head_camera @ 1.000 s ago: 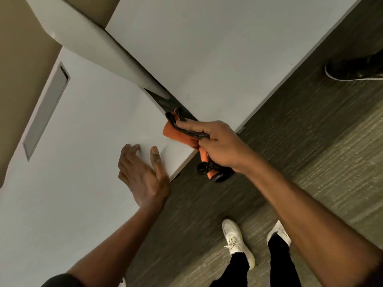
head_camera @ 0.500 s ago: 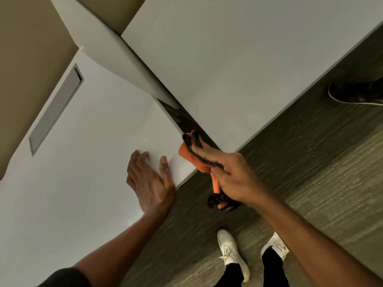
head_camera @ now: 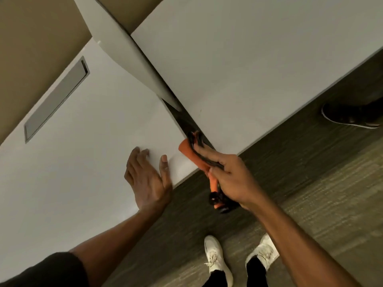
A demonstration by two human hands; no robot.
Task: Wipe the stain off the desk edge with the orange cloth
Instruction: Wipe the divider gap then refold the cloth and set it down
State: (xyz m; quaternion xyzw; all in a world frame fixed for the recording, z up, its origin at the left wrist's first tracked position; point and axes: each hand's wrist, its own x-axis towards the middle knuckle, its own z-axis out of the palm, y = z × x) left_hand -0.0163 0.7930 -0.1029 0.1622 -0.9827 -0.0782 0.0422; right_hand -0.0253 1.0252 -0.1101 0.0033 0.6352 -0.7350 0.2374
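Observation:
My right hand [head_camera: 230,179] grips the orange cloth [head_camera: 189,155], which has black trim, and presses it against the corner edge of the white desk [head_camera: 83,162], at the narrow dark gap beside the neighbouring desk. The cloth's lower end hangs below my fist over the floor. My left hand [head_camera: 148,179] lies flat on the desktop near its front edge, fingers spread, holding nothing. No stain is visible; the cloth covers the edge there.
A second white desk [head_camera: 238,69] lies to the right across the gap, with a white divider panel [head_camera: 128,59] between them. A grey cable hatch [head_camera: 56,100] sits in the left desk. Another person's dark shoe [head_camera: 350,117] stands at the right on carpet.
The cloth in my right hand has slid along the desk corner edge, staying at the gap. My left hand stays flat on the desktop. The view has shifted.

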